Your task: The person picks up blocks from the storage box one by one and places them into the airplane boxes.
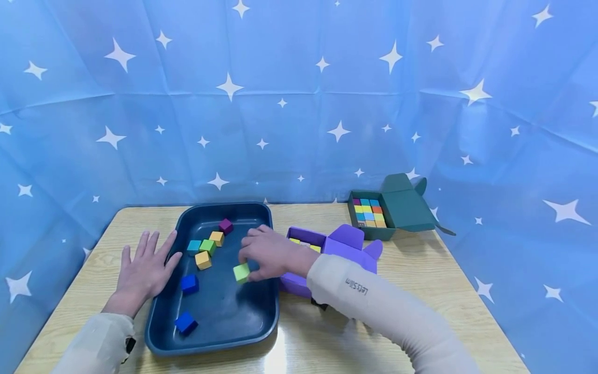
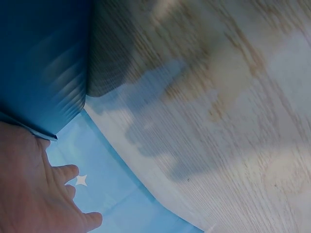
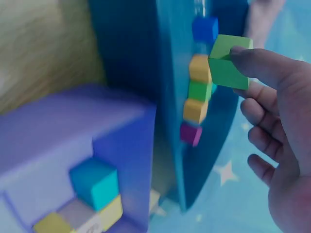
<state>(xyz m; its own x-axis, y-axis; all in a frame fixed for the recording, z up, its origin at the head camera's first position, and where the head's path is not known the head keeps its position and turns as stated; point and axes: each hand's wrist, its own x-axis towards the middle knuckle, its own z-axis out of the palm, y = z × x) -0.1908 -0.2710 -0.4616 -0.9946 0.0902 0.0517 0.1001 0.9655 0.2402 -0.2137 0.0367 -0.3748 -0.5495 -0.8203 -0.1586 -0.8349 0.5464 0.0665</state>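
My right hand point(image 1: 270, 253) pinches a light green cube point(image 1: 241, 273) between thumb and fingers over the dark blue tray point(image 1: 212, 345). The right wrist view shows the same green cube point(image 3: 230, 62) at the tips of thumb and index finger, the other fingers loosely bent. My left hand point(image 1: 147, 270), fingers spread, touches the tray's left rim. In the tray lie two blue cubes point(image 1: 189, 284), two yellow-orange cubes point(image 1: 203, 260), a green cube point(image 1: 208, 247), a teal cube point(image 1: 193, 247) and a purple cube point(image 1: 226, 226).
Right of the tray, partly behind my right arm, stands an open purple box point(image 1: 295, 284) holding several cubes, a teal cube point(image 3: 95, 183) among them. A dark green box point(image 1: 353, 213) with its lid open, holding rows of coloured cubes, sits at the back right. A starry blue curtain point(image 1: 299, 104) hangs behind.
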